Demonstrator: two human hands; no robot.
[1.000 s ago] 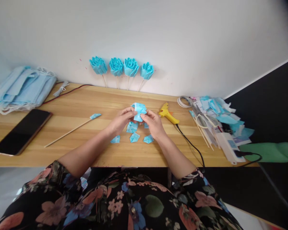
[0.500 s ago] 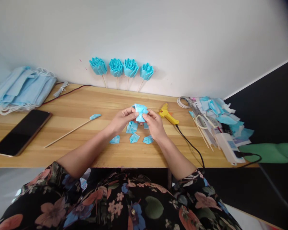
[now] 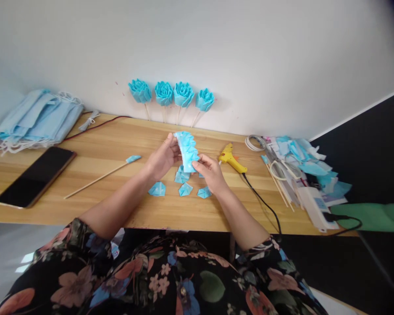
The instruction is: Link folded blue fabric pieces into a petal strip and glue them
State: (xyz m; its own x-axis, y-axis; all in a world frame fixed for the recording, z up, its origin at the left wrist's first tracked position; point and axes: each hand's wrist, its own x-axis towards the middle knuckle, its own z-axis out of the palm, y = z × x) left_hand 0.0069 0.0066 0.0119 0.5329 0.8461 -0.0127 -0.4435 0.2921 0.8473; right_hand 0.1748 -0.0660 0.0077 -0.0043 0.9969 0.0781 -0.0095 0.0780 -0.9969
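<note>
My left hand [image 3: 160, 158] and my right hand [image 3: 210, 171] together pinch a pleated strip of blue mask fabric [image 3: 187, 149], held upright just above the wooden table [image 3: 118, 144]. The left fingers grip its upper end, the right fingers its lower end. Below the hands lie several small folded blue petals [image 3: 185, 189]. A wooden skewer with a blue tip [image 3: 101, 176] rests to the left.
Several finished blue fabric roses on sticks [image 3: 172, 94] lean on the wall. A yellow glue gun [image 3: 231, 158] with black cord lies right of my hands. A phone [image 3: 36, 176] and a mask stack [image 3: 39, 117] sit left; scraps and sticks [image 3: 298, 162] pile at right.
The folded blue piece has been stretched out into a longer pleated strip, with my left hand raised toward its top. The camera view shifted slightly.
</note>
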